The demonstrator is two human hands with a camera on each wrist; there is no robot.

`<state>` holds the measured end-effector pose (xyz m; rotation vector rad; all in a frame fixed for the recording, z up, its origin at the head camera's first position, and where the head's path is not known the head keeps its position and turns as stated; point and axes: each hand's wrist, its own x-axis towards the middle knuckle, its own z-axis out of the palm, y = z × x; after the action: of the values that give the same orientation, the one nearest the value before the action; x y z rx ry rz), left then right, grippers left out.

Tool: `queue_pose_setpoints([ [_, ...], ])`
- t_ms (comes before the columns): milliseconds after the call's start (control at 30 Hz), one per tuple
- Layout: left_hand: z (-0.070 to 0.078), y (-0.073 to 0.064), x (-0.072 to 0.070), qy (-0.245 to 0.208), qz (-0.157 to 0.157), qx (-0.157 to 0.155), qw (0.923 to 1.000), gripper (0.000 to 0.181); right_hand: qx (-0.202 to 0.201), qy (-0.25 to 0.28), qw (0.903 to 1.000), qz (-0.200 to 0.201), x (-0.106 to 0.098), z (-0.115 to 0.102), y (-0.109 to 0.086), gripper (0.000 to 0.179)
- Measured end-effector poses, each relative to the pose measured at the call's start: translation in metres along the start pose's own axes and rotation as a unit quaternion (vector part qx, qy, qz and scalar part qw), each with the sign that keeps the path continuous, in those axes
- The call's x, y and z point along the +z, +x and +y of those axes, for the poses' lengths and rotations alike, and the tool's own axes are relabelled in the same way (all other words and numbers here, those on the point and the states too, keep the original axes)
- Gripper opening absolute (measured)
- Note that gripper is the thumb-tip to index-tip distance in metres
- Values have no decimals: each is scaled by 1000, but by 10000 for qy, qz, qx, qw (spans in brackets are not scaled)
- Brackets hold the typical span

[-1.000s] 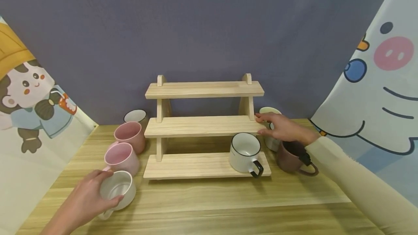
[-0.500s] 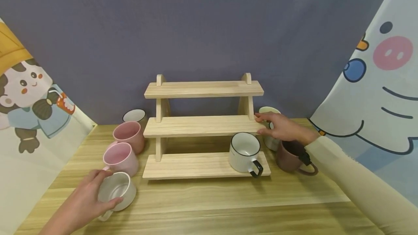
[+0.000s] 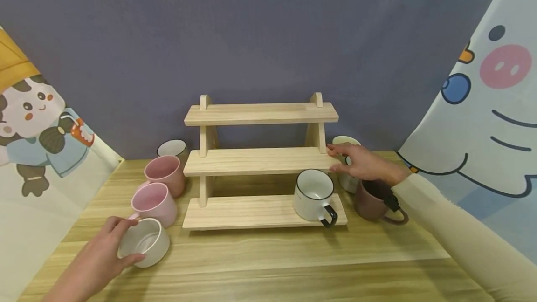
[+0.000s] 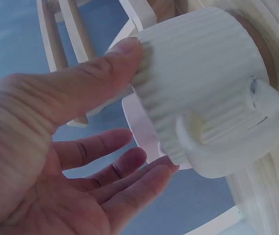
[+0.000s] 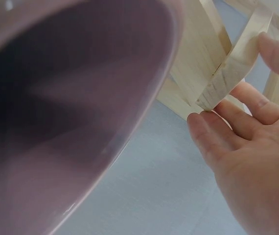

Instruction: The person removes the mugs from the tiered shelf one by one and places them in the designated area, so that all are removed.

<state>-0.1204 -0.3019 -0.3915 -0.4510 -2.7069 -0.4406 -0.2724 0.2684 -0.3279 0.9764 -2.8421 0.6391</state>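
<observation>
My left hand (image 3: 98, 255) holds a white mug (image 3: 158, 249) on the table at the front left. In the left wrist view, the thumb (image 4: 125, 51) presses the mug's ribbed side near the rim, with the fingers round the other side; its handle (image 4: 237, 149) faces the camera. My right hand (image 3: 360, 162) grips the right end of the middle shelf (image 3: 260, 160) of a three-tier wooden rack. In the right wrist view, that hand's thumb and fingers lie on either side of the board end (image 5: 230, 78). A white mug with black rim and handle (image 3: 308, 206) stands on the bottom shelf.
Two pink mugs (image 3: 165, 213) and a white-lined mug (image 3: 172, 147) line the rack's left side. A dark purple-brown mug (image 3: 364, 205) stands at the right under the sleeve. Beyond the right hand is a pale mug (image 3: 345, 140), partly hidden. A grey-blue curtain (image 3: 260, 31) hangs behind.
My left hand and the white mug have shifted slightly left. The mug's handle, visible earlier in the head view, is now hidden there. My right hand stays on the shelf end.
</observation>
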Motion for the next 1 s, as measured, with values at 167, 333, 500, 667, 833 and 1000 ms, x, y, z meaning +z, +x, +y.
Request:
queue_pose_setpoints([
  [167, -2, 1, 1, -8, 66, 0, 10000, 69, 50, -16, 10000, -54, -1, 0, 0, 50],
  [333, -1, 1, 1, 11, 136, 74, 9999, 69, 53, -24, 10000, -56, -1, 0, -1, 50],
  [500, 1, 5, 0, 143, 444, 350, 9983, 67, 76, 5, 9999, -86, -2, -2, -1, 50],
  [667, 8, 18, -3, 213, 728, 744, 9943, 60, 83, -24, 9999, -95, -2, -4, -1, 49],
  [833, 19, 37, -8, 159, 763, 1059, 9913, 53, 92, -53, 9999, -77, -1, -3, -1, 49],
  [1000, 32, 61, -9, 152, 646, 1477, 9868, 45, 75, -39, 9999, -65, -1, -4, -2, 48],
])
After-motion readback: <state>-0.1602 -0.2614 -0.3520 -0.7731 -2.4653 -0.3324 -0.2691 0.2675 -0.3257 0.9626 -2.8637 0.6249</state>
